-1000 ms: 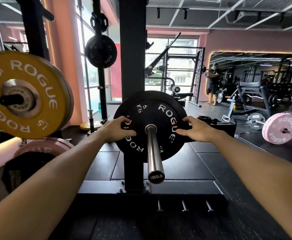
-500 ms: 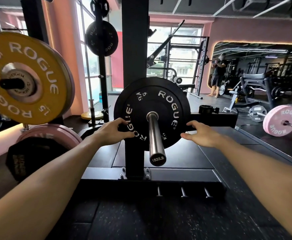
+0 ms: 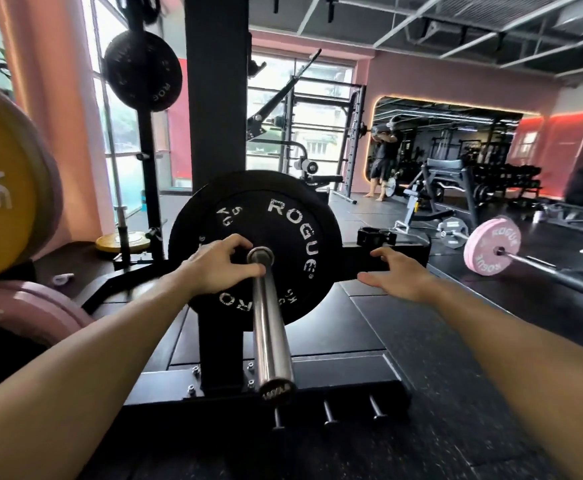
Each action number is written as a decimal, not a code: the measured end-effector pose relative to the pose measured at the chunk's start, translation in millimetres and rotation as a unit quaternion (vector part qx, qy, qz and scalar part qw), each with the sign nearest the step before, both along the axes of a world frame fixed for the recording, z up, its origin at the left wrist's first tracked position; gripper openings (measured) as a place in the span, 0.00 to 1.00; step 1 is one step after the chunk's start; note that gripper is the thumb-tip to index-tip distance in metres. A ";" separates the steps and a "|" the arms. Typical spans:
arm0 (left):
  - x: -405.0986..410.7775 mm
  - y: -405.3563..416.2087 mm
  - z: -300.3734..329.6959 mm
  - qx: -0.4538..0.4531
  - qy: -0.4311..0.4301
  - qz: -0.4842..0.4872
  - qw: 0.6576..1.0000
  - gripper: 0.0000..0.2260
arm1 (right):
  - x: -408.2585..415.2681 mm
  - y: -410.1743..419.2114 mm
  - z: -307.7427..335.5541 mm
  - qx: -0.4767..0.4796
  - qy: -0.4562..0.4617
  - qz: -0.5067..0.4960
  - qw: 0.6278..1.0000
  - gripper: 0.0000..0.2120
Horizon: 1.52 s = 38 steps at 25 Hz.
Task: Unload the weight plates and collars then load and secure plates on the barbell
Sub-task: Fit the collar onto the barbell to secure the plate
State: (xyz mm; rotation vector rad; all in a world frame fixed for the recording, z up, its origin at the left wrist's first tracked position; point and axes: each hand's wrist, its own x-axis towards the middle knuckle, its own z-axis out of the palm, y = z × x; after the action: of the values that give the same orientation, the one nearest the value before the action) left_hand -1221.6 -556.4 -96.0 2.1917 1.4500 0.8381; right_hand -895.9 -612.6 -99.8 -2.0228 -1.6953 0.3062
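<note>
black plate [image 3: 279, 216]: we see a black ROGUE 5 kg plate on the barbell sleeve [image 3: 270, 327], pushed far along it, upright, face toward us, in front of the rack upright [image 3: 215, 98].
barbell sleeve: steel, runs from plate hub toward us; near end cap low-centre, text blurred.
left hand [image 3: 222, 270]: on the plate face just left of the hub, fingers curled, thumb tip by the sleeve; we can't tell if it grips anything, looks like pressing on the plate.
right hand [image 3: 395, 273]: off the plate, just right of its edge, fingers apart and relaxed, holding nothing.
collar [image 3: 375, 236]: black clamp-type piece sitting on the rack's black crossmember [image 3: 411, 254], right of the plate, just beyond the right hand; not on the sleeve.
yellow plate [image 3: 3, 188]: big, near left, on a storage peg; partly cut off.
pink plate, left [image 3: 30, 310]: below the yellow one, blurred.
stored black plate [image 3: 143, 72]: up high, far left, on another upright.
pink plate, right [image 3: 492, 245]: on a 2nd barbell lying on the floor, well apart to the right.
person [image 3: 383, 157]: far bkgd by the mirror wall, standing.
floor [image 3: 421, 427]: dark rubber mats.
</note>
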 end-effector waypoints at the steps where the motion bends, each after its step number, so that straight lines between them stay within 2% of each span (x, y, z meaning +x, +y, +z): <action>1: 8.0 12.3 6.4 0.002 0.002 -0.009 1.000 0.33 | 6.2 7.0 7.6 -0.002 -0.002 -0.013 1.000 0.34; 3: 24.5 38.2 21.3 -0.006 0.002 -0.027 1.000 0.38 | 19.2 18.9 22.3 -0.005 -0.012 -0.038 0.999 0.34; 8: 94.0 101.6 57.1 -0.033 0.000 -0.080 0.996 0.25 | 69.0 55.4 49.5 -0.021 -0.023 -0.092 0.995 0.32; 13: 192.8 164.3 75.1 -0.033 -0.045 -0.123 0.991 0.25 | 142.4 123.8 52.7 -0.017 -0.021 -0.124 0.992 0.35; 18: 301.3 226.8 63.2 -0.035 0.009 -0.153 0.988 0.30 | 209.6 195.8 29.3 -0.034 -0.036 -0.134 0.990 0.32; 22: 361.3 271.8 17.1 -0.035 0.098 -0.128 0.986 0.30 | 247.8 250.3 -6.3 -0.024 -0.089 -0.131 0.987 0.24; 25: 385.0 293.0 -19.6 -0.027 0.114 -0.108 0.987 0.24 | 253.9 282.3 -29.5 0.007 -0.109 -0.126 0.986 0.19; 27: 393.4 299.0 -37.4 -0.018 0.090 -0.092 0.992 0.19 | 246.1 294.3 -44.9 0.026 -0.128 -0.104 0.986 0.16; 31: 396.0 293.8 -49.0 0.028 0.045 -0.081 0.995 0.09 | 238.6 292.2 -57.4 0.101 -0.169 -0.126 0.972 0.10; 38: 365.7 226.5 -34.8 0.044 0.025 -0.113 0.992 0.10 | 212.0 221.9 -34.4 0.128 -0.128 -0.138 0.974 0.08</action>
State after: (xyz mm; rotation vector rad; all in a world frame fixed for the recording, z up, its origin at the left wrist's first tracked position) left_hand -856.0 -329.9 -130.9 2.4032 1.1785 0.7860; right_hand -683.9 -390.7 -134.3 -2.1321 -1.4776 -0.2649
